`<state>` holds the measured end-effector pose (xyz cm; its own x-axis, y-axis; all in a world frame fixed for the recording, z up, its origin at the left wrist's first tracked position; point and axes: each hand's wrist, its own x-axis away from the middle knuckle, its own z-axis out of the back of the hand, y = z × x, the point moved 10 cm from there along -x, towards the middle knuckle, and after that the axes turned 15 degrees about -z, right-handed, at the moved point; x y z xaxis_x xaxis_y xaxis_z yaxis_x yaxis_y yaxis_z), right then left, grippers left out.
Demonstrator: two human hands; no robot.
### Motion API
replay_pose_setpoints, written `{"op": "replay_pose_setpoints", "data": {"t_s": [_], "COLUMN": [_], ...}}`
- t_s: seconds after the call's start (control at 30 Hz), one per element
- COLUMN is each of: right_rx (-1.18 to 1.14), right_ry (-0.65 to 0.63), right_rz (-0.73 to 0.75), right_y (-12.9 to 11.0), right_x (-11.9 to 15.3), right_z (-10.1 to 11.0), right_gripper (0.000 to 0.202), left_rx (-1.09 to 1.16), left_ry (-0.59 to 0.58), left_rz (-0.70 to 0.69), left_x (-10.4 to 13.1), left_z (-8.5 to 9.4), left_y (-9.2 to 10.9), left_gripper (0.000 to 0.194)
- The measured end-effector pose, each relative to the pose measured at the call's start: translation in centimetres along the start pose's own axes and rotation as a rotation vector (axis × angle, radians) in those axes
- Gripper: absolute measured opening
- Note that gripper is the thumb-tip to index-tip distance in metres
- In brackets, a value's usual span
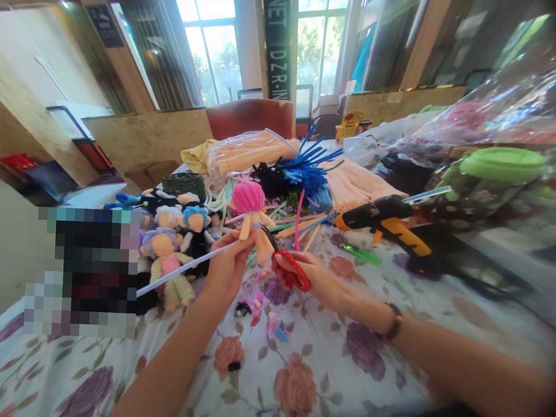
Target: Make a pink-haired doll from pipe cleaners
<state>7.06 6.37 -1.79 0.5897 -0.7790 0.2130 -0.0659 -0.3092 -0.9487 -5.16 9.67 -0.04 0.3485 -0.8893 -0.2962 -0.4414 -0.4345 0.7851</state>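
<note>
A small doll (248, 198) with pink hair and peach limbs is held upright in my left hand (230, 258). From the same hand a pale lilac pipe cleaner (178, 269) sticks out toward the lower left. My right hand (309, 272) is closed round red-handled scissors (294, 272), whose dark blades reach up to the doll's lower body. Whether the blades touch the doll or a pipe cleaner, I cannot tell. Below the hands, pink, black and blue fuzzy scraps (258, 306) lie on the flowered tablecloth (326, 376).
Finished dolls (167, 259) sit together at the left. Blue pipe cleaners (314, 173) and peach bundles (362, 184) lie behind the hands. A glue gun (388, 222) with a small red light stands at the right, near a green-lidded container (501, 166).
</note>
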Motion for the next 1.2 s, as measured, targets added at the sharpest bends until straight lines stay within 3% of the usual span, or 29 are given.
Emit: {"op": "replay_pose_setpoints", "data": {"t_s": [0.47, 0.93, 1.2], "right_rx": [-0.025, 0.049, 0.226], "right_ry": [-0.025, -0.085, -0.097], "right_rz": [-0.019, -0.234, -0.143], "right_y": [0.2, 0.6, -0.5], "right_x": [0.2, 0.5, 0.8], "right_z": [-0.3, 0.8, 0.4], "right_gripper": [0.049, 0.036, 0.028], "left_rx": [0.02, -0.033, -0.113], "left_ry": [0.037, -0.011, -0.08], "left_rz": [0.012, -0.03, -0.121], "left_x": [0.1, 0.3, 0.7], "left_z": [0.1, -0.3, -1.4], "left_y": [0.4, 0.5, 1.6], "left_gripper": [0.016, 0.026, 0.036]}}
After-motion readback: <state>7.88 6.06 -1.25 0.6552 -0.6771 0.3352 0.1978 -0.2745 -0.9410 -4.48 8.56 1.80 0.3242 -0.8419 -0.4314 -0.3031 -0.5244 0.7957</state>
